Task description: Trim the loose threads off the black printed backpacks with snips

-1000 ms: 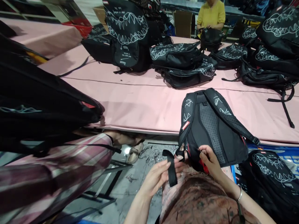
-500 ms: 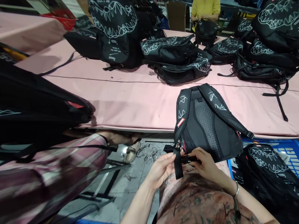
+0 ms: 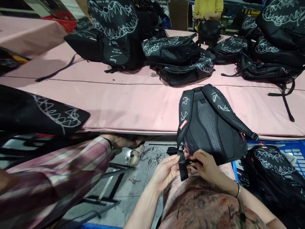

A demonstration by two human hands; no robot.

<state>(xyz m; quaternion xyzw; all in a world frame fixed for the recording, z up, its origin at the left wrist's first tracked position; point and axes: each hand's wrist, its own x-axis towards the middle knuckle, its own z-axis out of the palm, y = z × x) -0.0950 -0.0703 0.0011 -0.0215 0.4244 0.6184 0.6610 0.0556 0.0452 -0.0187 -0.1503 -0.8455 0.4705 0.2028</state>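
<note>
No word, brand or number can be made out with certainty. The near backpack bears angular white marks, like hand-drawn characters, on both shoulder straps, and a small red-and-white label whose lettering is too small to read. The tall backpack at the back of the tabletop has a toothed white scrawl above short lines of tiny, illegible writing. Similar writing and a jagged scrawl mark the bag by the blue basket. A looping scrawl, perhaps lettering, crosses another bag farther right.
</note>
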